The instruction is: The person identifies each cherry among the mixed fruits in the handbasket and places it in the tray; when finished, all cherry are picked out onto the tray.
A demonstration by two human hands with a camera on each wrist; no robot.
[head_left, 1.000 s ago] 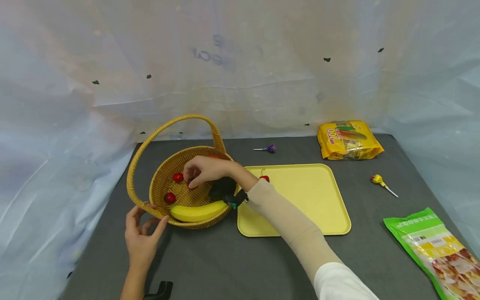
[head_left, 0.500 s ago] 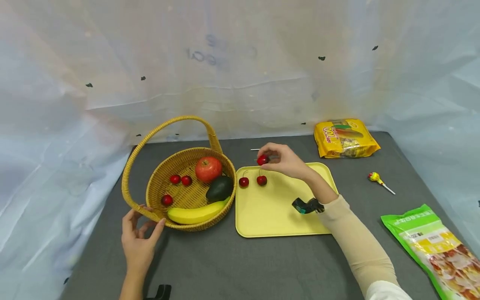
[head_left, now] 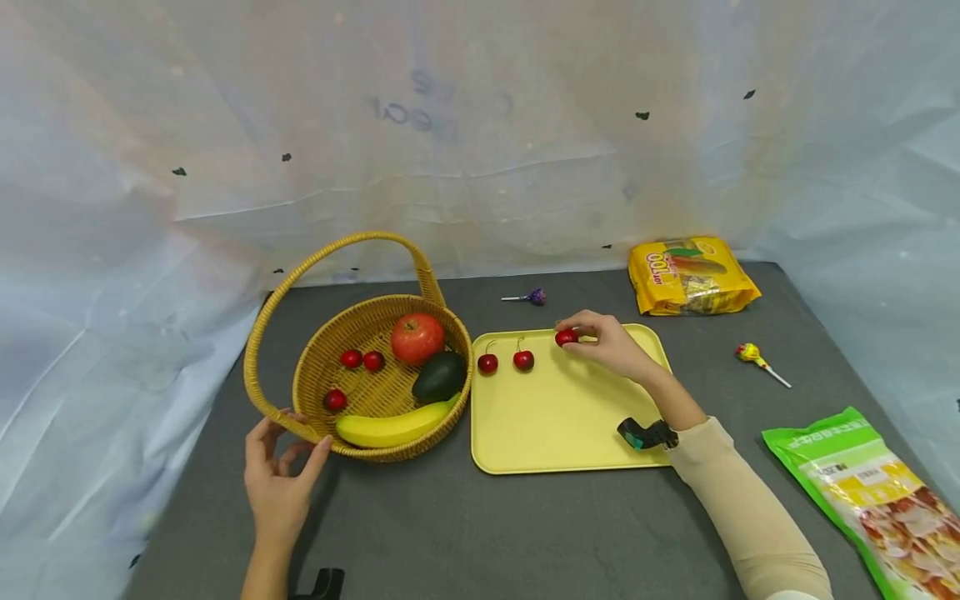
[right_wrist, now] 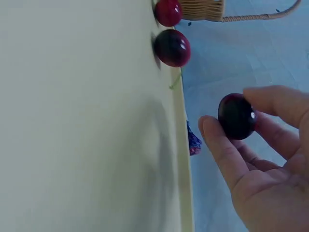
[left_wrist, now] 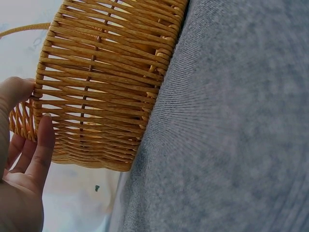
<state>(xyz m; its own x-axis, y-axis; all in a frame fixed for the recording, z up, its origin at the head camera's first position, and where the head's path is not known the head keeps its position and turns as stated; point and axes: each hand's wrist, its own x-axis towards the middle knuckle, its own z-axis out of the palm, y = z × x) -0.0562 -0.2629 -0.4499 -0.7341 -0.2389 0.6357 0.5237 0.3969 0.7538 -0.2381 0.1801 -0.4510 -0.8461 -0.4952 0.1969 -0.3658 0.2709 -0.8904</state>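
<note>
right hand (head_left: 609, 346) pinches a cherry (head_left: 566, 337), tray (head_left: 558, 425) beneath; advise light pressure, gentle lowering clear of two cherries (head_left: 523, 360) left of grip. left hand (head_left: 279, 487) holds basket (head_left: 318, 367).

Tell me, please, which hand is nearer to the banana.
Left. The left hand holds the basket just left of the banana; the right hand is farther, over the yellow tray.

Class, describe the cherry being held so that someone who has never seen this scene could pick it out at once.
Start with the yellow tray, right of the wicker basket in the head view. Near its far edge, the right hand pinches a round, red cherry. Two other cherries lie on the tray to its left; this one alone is held.
</note>
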